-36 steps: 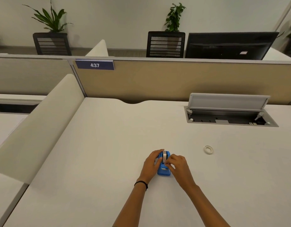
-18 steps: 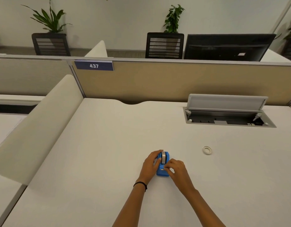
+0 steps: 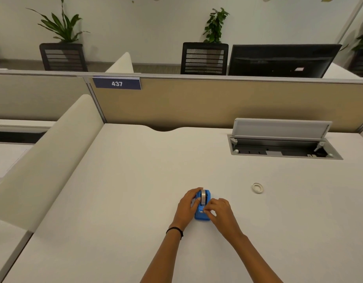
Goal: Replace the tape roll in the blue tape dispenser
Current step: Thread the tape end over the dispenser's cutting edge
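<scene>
The blue tape dispenser (image 3: 201,215) stands on the white desk (image 3: 135,201) in front of me, with a tape roll (image 3: 203,196) seated in its top. My left hand (image 3: 187,207) grips the dispenser's left side, fingers curled over the back of it. My right hand (image 3: 221,211) pinches the tape end at the cutter on the dispenser's front. A second, thin whitish tape ring (image 3: 257,188) lies flat on the desk to the right, apart from both hands.
An open cable tray with a raised lid (image 3: 282,144) is set into the desk at the back right. A beige partition with a "437" label (image 3: 117,83) closes the far side. A white divider (image 3: 43,156) runs along the left.
My right hand's fingertips have slid from the roll down towards the cutter at the dispenser's front. The left hand and dispenser have stayed in place.
</scene>
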Available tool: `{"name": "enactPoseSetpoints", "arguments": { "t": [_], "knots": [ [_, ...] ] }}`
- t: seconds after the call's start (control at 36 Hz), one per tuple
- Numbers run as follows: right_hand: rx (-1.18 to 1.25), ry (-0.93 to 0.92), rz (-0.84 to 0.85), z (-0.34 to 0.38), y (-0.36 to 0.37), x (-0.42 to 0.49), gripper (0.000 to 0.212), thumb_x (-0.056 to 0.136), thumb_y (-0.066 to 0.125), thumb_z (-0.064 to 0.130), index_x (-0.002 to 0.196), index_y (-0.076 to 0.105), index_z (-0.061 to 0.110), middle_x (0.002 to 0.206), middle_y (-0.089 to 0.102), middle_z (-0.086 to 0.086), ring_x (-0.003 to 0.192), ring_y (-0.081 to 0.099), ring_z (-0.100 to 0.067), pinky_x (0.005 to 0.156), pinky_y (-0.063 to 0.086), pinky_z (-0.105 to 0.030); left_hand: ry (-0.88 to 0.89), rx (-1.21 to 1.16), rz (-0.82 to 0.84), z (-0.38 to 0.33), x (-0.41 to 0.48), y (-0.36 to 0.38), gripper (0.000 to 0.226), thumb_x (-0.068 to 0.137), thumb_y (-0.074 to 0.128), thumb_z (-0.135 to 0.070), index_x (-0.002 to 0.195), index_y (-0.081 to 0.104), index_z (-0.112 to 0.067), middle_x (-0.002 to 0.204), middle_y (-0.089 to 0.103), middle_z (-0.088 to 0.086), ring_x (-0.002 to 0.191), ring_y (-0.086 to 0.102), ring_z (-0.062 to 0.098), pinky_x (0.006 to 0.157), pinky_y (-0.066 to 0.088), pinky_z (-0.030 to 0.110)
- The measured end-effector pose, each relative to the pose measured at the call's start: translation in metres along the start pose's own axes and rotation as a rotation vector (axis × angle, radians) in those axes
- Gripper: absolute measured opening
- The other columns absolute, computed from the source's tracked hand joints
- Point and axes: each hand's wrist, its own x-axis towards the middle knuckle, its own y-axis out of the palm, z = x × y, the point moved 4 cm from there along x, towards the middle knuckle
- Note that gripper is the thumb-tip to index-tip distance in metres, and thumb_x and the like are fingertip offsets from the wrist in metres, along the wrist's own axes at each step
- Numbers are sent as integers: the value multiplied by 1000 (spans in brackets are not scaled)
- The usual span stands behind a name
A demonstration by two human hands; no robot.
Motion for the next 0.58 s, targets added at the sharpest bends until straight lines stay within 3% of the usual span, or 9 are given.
{"name": "enactPoseSetpoints", "arguments": {
  "t": [0.22, 0.42, 0.5, 0.58],
  "knots": [
    [-7, 1, 25, -1, 2, 1, 8, 83, 66, 18, 84, 72, 12, 89, 73, -7, 86, 66, -19, 106, 24, -35, -8, -3, -2, 1, 1, 1, 32, 95, 44, -20, 125, 45, -32, 125, 52, -10, 113, 52, 8, 100, 40, 18],
    [-45, 2, 48, 1, 0, 0, 8, 84, 64, 16, 82, 71, 13, 87, 72, -5, 85, 65, -18, 108, 23, -36, -7, 6, -6, 1, 0, 1, 34, 95, 45, -18, 127, 46, -28, 126, 52, -11, 113, 52, 7, 100, 40, 17],
    [-107, -50, 61, 6, 1, -1, 5, 75, 73, 13, 73, 70, 16, 78, 73, -2, 75, 67, -17, 103, 33, -42, -6, 17, -7, 1, 0, 1, 33, 95, 44, -18, 127, 45, -29, 125, 52, -13, 113, 51, 5, 98, 38, 12],
    [-159, -83, 35, 7, 4, -4, 16, 64, 82, 11, 67, 69, 21, 69, 72, 3, 64, 67, -12, 92, 45, -49, -7, 19, -5, 1, 0, 1, 34, 95, 45, -19, 127, 45, -30, 125, 51, -14, 113, 51, 4, 97, 38, 11]
  ]
}}
